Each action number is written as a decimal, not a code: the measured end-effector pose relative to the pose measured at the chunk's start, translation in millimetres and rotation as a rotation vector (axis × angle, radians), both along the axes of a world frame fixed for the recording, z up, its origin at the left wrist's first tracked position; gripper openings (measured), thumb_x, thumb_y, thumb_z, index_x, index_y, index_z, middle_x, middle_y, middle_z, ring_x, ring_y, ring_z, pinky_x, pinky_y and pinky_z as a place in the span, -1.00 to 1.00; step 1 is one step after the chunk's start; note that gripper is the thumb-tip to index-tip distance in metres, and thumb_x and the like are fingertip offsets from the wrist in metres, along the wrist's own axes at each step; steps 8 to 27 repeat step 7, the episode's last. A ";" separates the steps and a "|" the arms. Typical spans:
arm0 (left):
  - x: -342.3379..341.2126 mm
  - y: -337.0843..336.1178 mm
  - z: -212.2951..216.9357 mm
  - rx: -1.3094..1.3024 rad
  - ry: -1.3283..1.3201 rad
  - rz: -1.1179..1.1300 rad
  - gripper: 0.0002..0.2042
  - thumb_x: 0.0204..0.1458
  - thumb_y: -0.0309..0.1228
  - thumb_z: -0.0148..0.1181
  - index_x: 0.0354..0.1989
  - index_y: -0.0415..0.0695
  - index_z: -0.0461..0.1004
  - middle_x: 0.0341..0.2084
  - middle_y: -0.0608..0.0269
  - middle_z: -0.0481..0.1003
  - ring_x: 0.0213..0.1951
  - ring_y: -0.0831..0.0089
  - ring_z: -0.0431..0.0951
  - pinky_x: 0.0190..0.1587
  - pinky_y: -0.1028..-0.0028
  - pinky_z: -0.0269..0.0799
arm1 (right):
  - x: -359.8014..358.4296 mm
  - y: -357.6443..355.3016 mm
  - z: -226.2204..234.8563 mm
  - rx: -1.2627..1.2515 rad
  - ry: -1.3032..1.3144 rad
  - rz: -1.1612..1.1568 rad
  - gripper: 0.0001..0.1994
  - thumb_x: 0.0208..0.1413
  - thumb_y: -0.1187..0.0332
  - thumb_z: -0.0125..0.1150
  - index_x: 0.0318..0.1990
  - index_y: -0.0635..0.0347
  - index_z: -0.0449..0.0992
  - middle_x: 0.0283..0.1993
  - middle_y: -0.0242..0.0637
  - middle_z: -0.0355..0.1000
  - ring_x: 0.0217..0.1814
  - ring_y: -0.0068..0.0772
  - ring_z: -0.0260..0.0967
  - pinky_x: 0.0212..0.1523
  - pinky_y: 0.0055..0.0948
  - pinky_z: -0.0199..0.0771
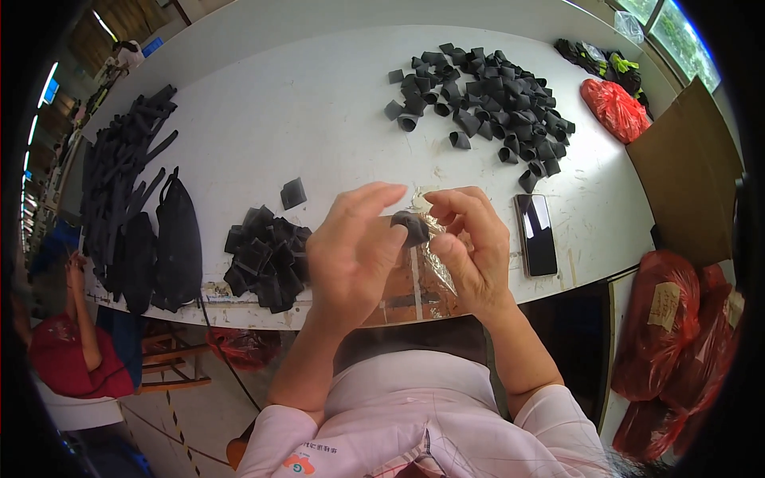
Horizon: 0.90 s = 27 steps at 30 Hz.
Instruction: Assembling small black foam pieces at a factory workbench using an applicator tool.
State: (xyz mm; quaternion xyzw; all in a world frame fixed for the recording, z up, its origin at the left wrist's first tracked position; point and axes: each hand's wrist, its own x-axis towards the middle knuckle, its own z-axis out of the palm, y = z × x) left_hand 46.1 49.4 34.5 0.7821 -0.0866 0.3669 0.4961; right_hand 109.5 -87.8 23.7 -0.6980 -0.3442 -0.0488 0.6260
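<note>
A small black fabric loop (411, 229) is between my two hands, above the brown, taped patch at the table's front edge. My left hand (349, 248) has its thumb tip against or inside the loop; its other fingers stretch out, slightly blurred. Just to the right of the loop is my right hand (476, 251), its fingers bent and its thumb apart from them, with a gap between it and the loop. Left of my left hand lies a pile of flat black fabric pieces (268, 259), and one single piece (293, 193) is apart behind it.
Many rolled black loops (502, 99) are spread at the back right. A phone (537, 235) lies right of my right hand. Long black strips (127, 151) and a black pouch (178, 243) are at the left. Red bags (657, 327) and a cardboard sheet (689, 171) stand right. Another person (76, 342) sits left.
</note>
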 end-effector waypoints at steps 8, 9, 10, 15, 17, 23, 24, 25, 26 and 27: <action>-5.1 -2.7 -2.3 -0.249 0.141 -0.069 -0.88 -0.07 -0.60 0.12 -0.32 -0.25 0.48 -0.39 0.21 0.45 -0.32 0.52 0.39 -0.21 0.60 0.28 | -5.9 1.6 5.2 -0.075 -0.153 0.037 -0.66 -0.25 0.32 0.35 -0.24 0.19 0.45 -0.39 -0.27 0.33 -0.45 -0.40 0.32 -0.52 -0.52 0.35; -5.1 -2.7 -2.3 -0.249 0.141 -0.069 -0.88 -0.07 -0.60 0.12 -0.32 -0.25 0.48 -0.39 0.21 0.45 -0.32 0.52 0.39 -0.21 0.60 0.28 | -5.9 1.6 5.2 -0.075 -0.153 0.037 -0.66 -0.25 0.32 0.35 -0.24 0.19 0.45 -0.39 -0.27 0.33 -0.45 -0.40 0.32 -0.52 -0.52 0.35; -5.1 -2.7 -2.3 -0.249 0.141 -0.069 -0.88 -0.07 -0.60 0.12 -0.32 -0.25 0.48 -0.39 0.21 0.45 -0.32 0.52 0.39 -0.21 0.60 0.28 | -5.9 1.6 5.2 -0.075 -0.153 0.037 -0.66 -0.25 0.32 0.35 -0.24 0.19 0.45 -0.39 -0.27 0.33 -0.45 -0.40 0.32 -0.52 -0.52 0.35; -5.1 -2.7 -2.3 -0.249 0.141 -0.069 -0.88 -0.07 -0.60 0.12 -0.32 -0.25 0.48 -0.39 0.21 0.45 -0.32 0.52 0.39 -0.21 0.60 0.28 | -5.9 1.6 5.2 -0.075 -0.153 0.037 -0.66 -0.25 0.32 0.35 -0.24 0.19 0.45 -0.39 -0.27 0.33 -0.45 -0.40 0.32 -0.52 -0.52 0.35; -5.1 -2.7 -2.3 -0.249 0.141 -0.069 -0.88 -0.07 -0.60 0.12 -0.32 -0.25 0.48 -0.39 0.21 0.45 -0.32 0.52 0.39 -0.21 0.60 0.28 | -5.9 1.6 5.2 -0.075 -0.153 0.037 -0.66 -0.25 0.32 0.35 -0.24 0.19 0.45 -0.39 -0.27 0.33 -0.45 -0.40 0.32 -0.52 -0.52 0.35; -5.1 -2.7 -2.3 -0.249 0.141 -0.069 -0.88 -0.07 -0.60 0.12 -0.32 -0.25 0.48 -0.39 0.21 0.45 -0.32 0.52 0.39 -0.21 0.60 0.28 | -5.9 1.6 5.2 -0.075 -0.153 0.037 -0.66 -0.25 0.32 0.35 -0.24 0.19 0.45 -0.39 -0.27 0.33 -0.45 -0.40 0.32 -0.52 -0.52 0.35; -5.1 -2.7 -2.3 -0.249 0.141 -0.069 -0.88 -0.07 -0.60 0.12 -0.32 -0.25 0.48 -0.39 0.21 0.45 -0.32 0.52 0.39 -0.21 0.60 0.28 | -5.9 1.6 5.2 -0.075 -0.153 0.037 -0.66 -0.25 0.32 0.35 -0.24 0.19 0.45 -0.39 -0.27 0.33 -0.45 -0.40 0.32 -0.52 -0.52 0.35; -5.1 -2.7 -2.3 -0.249 0.141 -0.069 -0.88 -0.07 -0.60 0.12 -0.32 -0.25 0.48 -0.39 0.21 0.45 -0.32 0.52 0.39 -0.21 0.60 0.28 | -5.9 1.6 5.2 -0.075 -0.153 0.037 -0.66 -0.25 0.32 0.35 -0.24 0.19 0.45 -0.39 -0.27 0.33 -0.45 -0.40 0.32 -0.52 -0.52 0.35; -5.1 -2.7 -2.3 -0.249 0.141 -0.069 -0.88 -0.07 -0.60 0.12 -0.32 -0.25 0.48 -0.39 0.21 0.45 -0.32 0.52 0.39 -0.21 0.60 0.28 | -5.9 1.6 5.2 -0.075 -0.153 0.037 -0.66 -0.25 0.32 0.35 -0.24 0.19 0.45 -0.39 -0.27 0.33 -0.45 -0.40 0.32 -0.52 -0.52 0.35; -5.1 -2.7 -2.3 -0.249 0.141 -0.069 -0.88 -0.07 -0.60 0.12 -0.32 -0.25 0.48 -0.39 0.21 0.45 -0.32 0.52 0.39 -0.21 0.60 0.28 | -5.9 1.6 5.2 -0.075 -0.153 0.037 -0.66 -0.25 0.32 0.35 -0.24 0.19 0.45 -0.39 -0.27 0.33 -0.45 -0.40 0.32 -0.52 -0.52 0.35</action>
